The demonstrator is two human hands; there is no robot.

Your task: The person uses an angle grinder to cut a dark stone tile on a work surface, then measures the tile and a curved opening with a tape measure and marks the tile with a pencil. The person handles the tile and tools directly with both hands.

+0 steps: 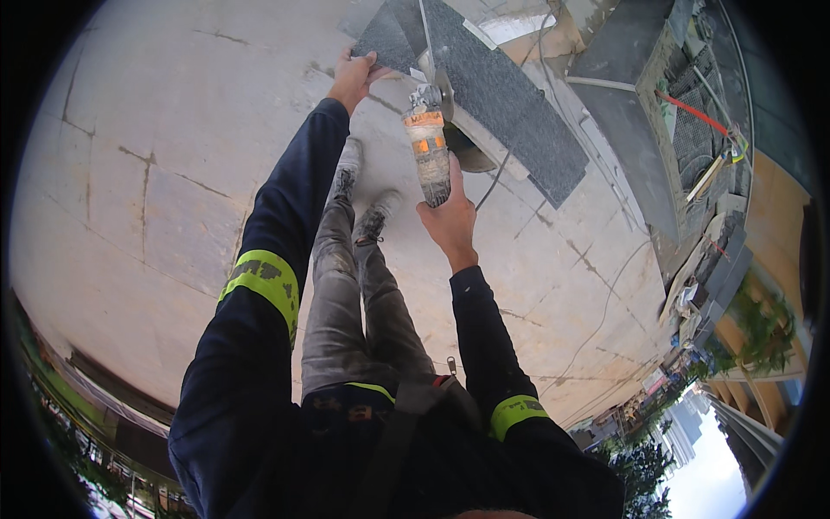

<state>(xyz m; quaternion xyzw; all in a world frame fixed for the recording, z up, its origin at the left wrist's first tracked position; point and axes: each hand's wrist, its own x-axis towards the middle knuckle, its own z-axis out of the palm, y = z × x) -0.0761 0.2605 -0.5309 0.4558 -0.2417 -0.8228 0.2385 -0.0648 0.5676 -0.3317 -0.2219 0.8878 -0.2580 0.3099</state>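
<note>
My right hand (pixel 451 218) is wrapped round the rear of a dusty angle grinder (pixel 428 147) with orange patches. Its round disc (pixel 446 95) stands on edge beside the grinder's head, at the near edge of a dark grey stone slab (pixel 510 104). A narrow pale line runs through the slab from the disc toward the top of the view. Left of that line, my left hand (pixel 353 80) grips the corner of the smaller slab piece (pixel 389 43), thumb on top. Whether the disc touches the stone is hard to tell.
Beneath the slab lies a pale support (pixel 493 143). A cable (pixel 494 182) trails from near the grinder, and another crosses the paved floor (pixel 173 216). At right are more dark slabs (pixel 618 52) and a clutter of tools with a red strip (pixel 692 112). My shoes (pixel 376 216) stand close by.
</note>
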